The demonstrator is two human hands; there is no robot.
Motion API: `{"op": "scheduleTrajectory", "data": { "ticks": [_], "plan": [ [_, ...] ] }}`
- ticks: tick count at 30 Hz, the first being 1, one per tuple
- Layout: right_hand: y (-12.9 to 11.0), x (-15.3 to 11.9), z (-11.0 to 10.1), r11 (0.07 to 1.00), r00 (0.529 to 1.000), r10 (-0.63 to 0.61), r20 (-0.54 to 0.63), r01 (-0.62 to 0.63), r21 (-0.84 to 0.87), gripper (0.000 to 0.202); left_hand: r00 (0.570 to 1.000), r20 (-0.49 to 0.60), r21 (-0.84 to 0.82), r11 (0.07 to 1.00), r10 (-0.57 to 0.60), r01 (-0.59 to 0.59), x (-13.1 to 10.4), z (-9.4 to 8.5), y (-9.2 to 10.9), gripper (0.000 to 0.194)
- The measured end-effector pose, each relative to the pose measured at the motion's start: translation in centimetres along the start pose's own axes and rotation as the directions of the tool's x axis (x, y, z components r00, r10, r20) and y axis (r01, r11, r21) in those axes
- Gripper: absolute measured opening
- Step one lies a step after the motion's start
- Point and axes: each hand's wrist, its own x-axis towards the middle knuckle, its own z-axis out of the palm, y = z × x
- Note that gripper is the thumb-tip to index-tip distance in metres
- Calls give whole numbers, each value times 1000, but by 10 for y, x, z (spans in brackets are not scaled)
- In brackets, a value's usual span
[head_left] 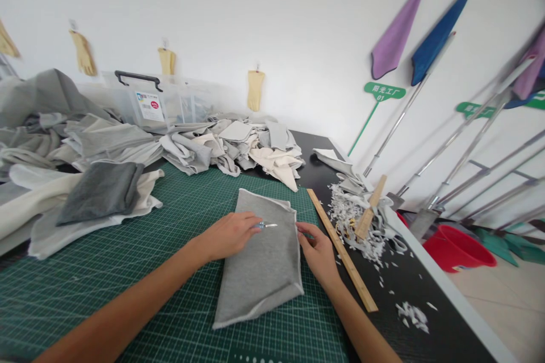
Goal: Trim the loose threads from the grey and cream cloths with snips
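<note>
Setting: a white wall (272, 11) is backing a black worktop (443, 340), on which a green gridded cutting mat (183, 329) is lying.

Item: grey fabric piece (259, 272), roughly rectangular, pale seamed edges; lying flat on the mat between both hands, its lower right edge curling up.

Left hand (232, 235): hovering over or resting on the fabric, contact not clear; its fingers are clamping a small bladed tool (267, 225), light blue at the handle, the metal blade pointing right.

Right hand (317, 249): thumb and fingers are pinching the fabric's right edge.

Right of the fabric: a long wooden ruler (340, 249) is lying aslant along the mat's edge. Beyond it, a short wooden bar (371, 210) is resting on a pile of pale shreds (347, 210).

Left: a dark grey folded cloth (102, 193) is lying on lighter cloths. Behind, a long heap of grey and cream fabric (238, 142) is spreading before a clear plastic box (172, 105).

On the wall: yellow gloves (255, 91), a purple cloth (398, 34) and a blue cloth (443, 28) are hanging. On the floor at right: a red bucket (455, 247) is standing.
</note>
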Motion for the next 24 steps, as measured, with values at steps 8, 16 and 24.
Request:
{"op": "scheduleTrajectory", "data": {
  "ticks": [8,16,24],
  "plan": [
    [-3,-1,0,1000,1000,9,-18,-8,14,24,1000,8,-19,1000,3,-3,1,3,-4,27],
    [-1,1,-3,995,997,52,-56,-47,89,25,998,29,-71,996,63,-61,0,6,7,31],
    [-1,-1,-3,993,996,59,-59,-53,108,24,999,-23,-64,997,37,-39,-3,5,9,32]
  ]
}}
